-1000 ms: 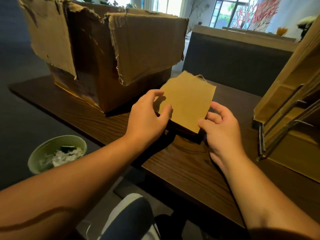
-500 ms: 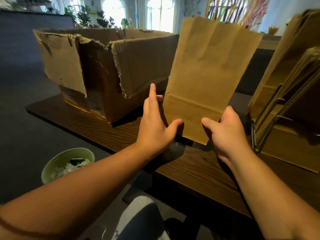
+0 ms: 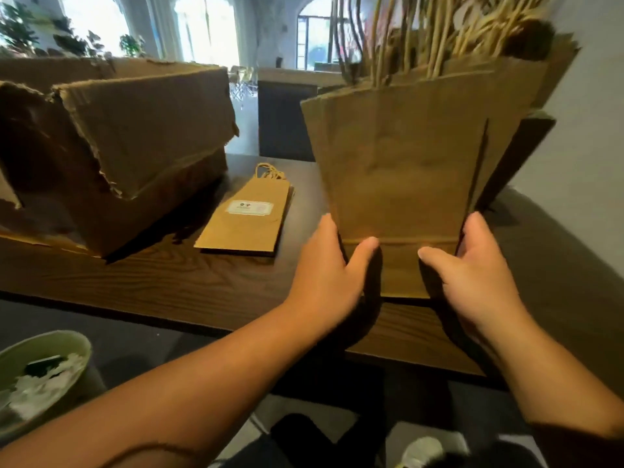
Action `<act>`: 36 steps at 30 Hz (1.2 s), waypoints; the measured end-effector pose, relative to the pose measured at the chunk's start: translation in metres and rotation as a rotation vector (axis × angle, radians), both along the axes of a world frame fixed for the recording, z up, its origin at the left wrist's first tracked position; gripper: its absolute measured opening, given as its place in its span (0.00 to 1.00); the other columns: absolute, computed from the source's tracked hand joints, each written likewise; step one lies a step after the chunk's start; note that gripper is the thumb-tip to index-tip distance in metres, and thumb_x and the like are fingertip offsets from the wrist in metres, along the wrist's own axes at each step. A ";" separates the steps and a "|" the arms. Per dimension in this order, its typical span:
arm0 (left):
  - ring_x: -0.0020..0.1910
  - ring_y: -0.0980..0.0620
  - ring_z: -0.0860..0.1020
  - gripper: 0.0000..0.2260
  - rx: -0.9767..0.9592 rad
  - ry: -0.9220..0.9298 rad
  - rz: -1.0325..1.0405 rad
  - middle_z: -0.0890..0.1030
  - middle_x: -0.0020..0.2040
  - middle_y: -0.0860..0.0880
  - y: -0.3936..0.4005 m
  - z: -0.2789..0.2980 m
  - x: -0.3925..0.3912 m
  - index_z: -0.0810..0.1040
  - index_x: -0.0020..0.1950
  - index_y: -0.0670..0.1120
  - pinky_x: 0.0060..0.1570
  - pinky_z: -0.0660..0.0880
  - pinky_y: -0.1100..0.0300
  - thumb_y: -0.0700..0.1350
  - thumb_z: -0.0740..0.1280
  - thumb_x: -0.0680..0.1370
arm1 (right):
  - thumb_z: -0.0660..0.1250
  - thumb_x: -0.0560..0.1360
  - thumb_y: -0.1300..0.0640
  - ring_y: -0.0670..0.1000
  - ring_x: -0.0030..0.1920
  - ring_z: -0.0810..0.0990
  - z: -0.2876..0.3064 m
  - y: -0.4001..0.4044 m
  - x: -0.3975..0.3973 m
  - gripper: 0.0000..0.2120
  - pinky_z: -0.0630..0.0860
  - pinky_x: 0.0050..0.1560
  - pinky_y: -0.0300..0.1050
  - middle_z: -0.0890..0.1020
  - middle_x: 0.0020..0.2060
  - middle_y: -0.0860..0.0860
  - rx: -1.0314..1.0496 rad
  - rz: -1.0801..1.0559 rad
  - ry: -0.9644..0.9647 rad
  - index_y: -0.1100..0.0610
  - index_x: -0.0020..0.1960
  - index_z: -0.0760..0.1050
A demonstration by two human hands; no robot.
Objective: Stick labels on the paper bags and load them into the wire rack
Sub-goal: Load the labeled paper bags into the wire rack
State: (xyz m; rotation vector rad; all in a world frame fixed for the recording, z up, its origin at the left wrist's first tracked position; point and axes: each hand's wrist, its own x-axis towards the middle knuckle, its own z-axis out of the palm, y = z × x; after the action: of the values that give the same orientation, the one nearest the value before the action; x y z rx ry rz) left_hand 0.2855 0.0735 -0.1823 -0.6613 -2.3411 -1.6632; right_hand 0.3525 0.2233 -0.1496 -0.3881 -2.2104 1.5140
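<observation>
Both hands held one upright paper bag by its lower corners: left hand with its thumb across the bag's face and fingers behind the left edge, right hand likewise on the right edge. Bag stood over the near edge of the wooden table, directly in front of more upright bags with cord handles. Labelled bag lay flat on the table beside a torn cardboard box. Green bowl sat lower left.
</observation>
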 end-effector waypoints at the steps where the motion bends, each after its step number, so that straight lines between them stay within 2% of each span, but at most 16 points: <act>1: 0.60 0.62 0.74 0.14 -0.037 0.003 -0.006 0.77 0.60 0.58 0.006 -0.004 0.003 0.71 0.65 0.57 0.56 0.70 0.67 0.50 0.68 0.80 | 0.71 0.75 0.60 0.43 0.52 0.79 -0.004 0.004 0.006 0.16 0.74 0.50 0.44 0.80 0.51 0.41 -0.013 -0.035 -0.009 0.42 0.52 0.71; 4: 0.62 0.63 0.72 0.19 -0.132 -0.022 -0.085 0.76 0.63 0.59 0.017 -0.013 0.010 0.69 0.70 0.55 0.62 0.69 0.64 0.47 0.67 0.80 | 0.71 0.75 0.55 0.51 0.51 0.79 -0.020 0.015 0.016 0.11 0.72 0.45 0.46 0.80 0.50 0.48 -0.040 -0.156 -0.097 0.51 0.55 0.72; 6: 0.61 0.64 0.71 0.22 -0.199 -0.052 -0.133 0.75 0.63 0.61 0.021 -0.014 0.012 0.64 0.74 0.55 0.60 0.67 0.65 0.46 0.66 0.81 | 0.70 0.76 0.54 0.53 0.49 0.79 -0.024 0.022 0.018 0.10 0.72 0.41 0.45 0.80 0.49 0.52 -0.056 -0.192 -0.159 0.55 0.54 0.73; 7: 0.60 0.62 0.72 0.22 -0.230 -0.056 -0.129 0.76 0.62 0.60 0.023 -0.012 0.013 0.63 0.73 0.55 0.58 0.66 0.66 0.45 0.66 0.82 | 0.69 0.76 0.54 0.55 0.47 0.79 -0.023 0.025 0.019 0.09 0.73 0.42 0.46 0.80 0.48 0.55 -0.069 -0.200 -0.190 0.57 0.53 0.74; 9: 0.61 0.58 0.74 0.20 -0.264 -0.040 -0.107 0.77 0.63 0.56 0.025 -0.006 0.011 0.64 0.72 0.54 0.56 0.66 0.65 0.44 0.65 0.82 | 0.68 0.77 0.55 0.57 0.48 0.78 -0.016 0.028 0.021 0.11 0.73 0.49 0.51 0.80 0.47 0.56 -0.101 -0.220 -0.264 0.61 0.54 0.75; 10: 0.61 0.58 0.74 0.19 -0.265 -0.017 -0.097 0.77 0.63 0.55 0.025 0.001 0.009 0.65 0.71 0.53 0.54 0.67 0.67 0.43 0.65 0.82 | 0.68 0.77 0.56 0.55 0.49 0.77 -0.010 0.030 0.021 0.11 0.72 0.53 0.50 0.79 0.48 0.53 -0.070 -0.218 -0.248 0.60 0.56 0.75; 12: 0.56 0.62 0.72 0.17 -0.237 0.048 -0.071 0.77 0.61 0.54 0.028 0.019 0.005 0.67 0.70 0.52 0.49 0.66 0.72 0.42 0.64 0.82 | 0.69 0.77 0.59 0.46 0.48 0.75 0.005 0.033 0.018 0.14 0.71 0.56 0.47 0.78 0.49 0.44 0.087 -0.210 -0.039 0.54 0.61 0.74; 15: 0.57 0.63 0.71 0.16 -0.177 0.178 -0.030 0.76 0.60 0.55 0.037 0.050 -0.002 0.70 0.68 0.52 0.52 0.69 0.69 0.42 0.64 0.81 | 0.72 0.74 0.62 0.44 0.49 0.78 0.033 0.040 0.013 0.15 0.76 0.56 0.49 0.79 0.47 0.44 0.207 -0.214 0.245 0.54 0.59 0.75; 19: 0.53 0.59 0.74 0.13 -0.180 0.305 0.072 0.77 0.57 0.52 0.051 0.087 -0.015 0.70 0.67 0.49 0.51 0.70 0.62 0.42 0.62 0.82 | 0.71 0.75 0.59 0.47 0.55 0.79 0.072 0.048 0.004 0.18 0.75 0.58 0.45 0.81 0.53 0.45 0.339 -0.236 0.308 0.53 0.64 0.75; 21: 0.52 0.55 0.75 0.12 -0.214 0.334 0.121 0.78 0.56 0.50 0.057 0.101 -0.022 0.70 0.67 0.48 0.51 0.72 0.60 0.43 0.61 0.83 | 0.71 0.75 0.58 0.50 0.57 0.79 0.083 0.051 -0.001 0.19 0.76 0.60 0.49 0.81 0.55 0.47 0.372 -0.275 0.332 0.54 0.65 0.74; 24: 0.51 0.55 0.74 0.14 -0.290 0.372 0.151 0.78 0.57 0.49 0.062 0.108 -0.031 0.70 0.69 0.46 0.52 0.71 0.59 0.45 0.61 0.83 | 0.71 0.75 0.57 0.53 0.61 0.78 0.089 0.052 -0.010 0.23 0.74 0.65 0.55 0.80 0.61 0.49 0.387 -0.322 0.314 0.53 0.68 0.72; 26: 0.50 0.55 0.72 0.14 -0.321 0.387 0.150 0.76 0.55 0.50 0.063 0.106 -0.036 0.71 0.68 0.46 0.51 0.70 0.60 0.45 0.62 0.83 | 0.72 0.75 0.58 0.53 0.61 0.78 0.090 0.055 -0.014 0.23 0.73 0.66 0.54 0.80 0.60 0.49 0.380 -0.351 0.280 0.52 0.68 0.73; 28: 0.50 0.55 0.73 0.12 -0.336 0.395 0.154 0.74 0.53 0.51 0.064 0.099 -0.041 0.73 0.65 0.47 0.50 0.70 0.60 0.45 0.63 0.82 | 0.73 0.74 0.58 0.53 0.60 0.79 0.086 0.059 -0.016 0.20 0.72 0.64 0.46 0.82 0.58 0.49 0.431 -0.375 0.253 0.53 0.65 0.75; 31: 0.48 0.52 0.76 0.09 -0.337 0.374 0.151 0.77 0.53 0.48 0.066 0.090 -0.046 0.75 0.61 0.46 0.47 0.72 0.59 0.44 0.64 0.81 | 0.71 0.75 0.55 0.55 0.57 0.80 0.077 0.062 -0.015 0.14 0.69 0.54 0.39 0.83 0.54 0.52 0.570 -0.382 0.250 0.56 0.60 0.78; 34: 0.44 0.54 0.74 0.06 -0.353 0.352 0.152 0.76 0.49 0.49 0.064 0.084 -0.048 0.75 0.58 0.45 0.42 0.70 0.62 0.41 0.64 0.81 | 0.67 0.79 0.51 0.50 0.52 0.77 0.067 0.066 -0.016 0.12 0.64 0.50 0.39 0.80 0.51 0.50 0.518 -0.348 0.144 0.56 0.59 0.77; 36: 0.43 0.55 0.72 0.06 -0.379 0.350 0.143 0.74 0.47 0.51 0.064 0.081 -0.049 0.75 0.58 0.45 0.40 0.67 0.63 0.40 0.64 0.81 | 0.67 0.79 0.52 0.51 0.52 0.77 0.057 0.069 -0.019 0.12 0.64 0.48 0.39 0.80 0.50 0.50 0.528 -0.339 0.143 0.57 0.58 0.77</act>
State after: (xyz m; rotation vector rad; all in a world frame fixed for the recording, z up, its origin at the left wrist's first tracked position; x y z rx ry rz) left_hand 0.2368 0.1375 -0.1016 -0.7562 -2.3869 -0.9583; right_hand 0.3331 0.2928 -0.0922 -0.4363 -2.1870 0.7250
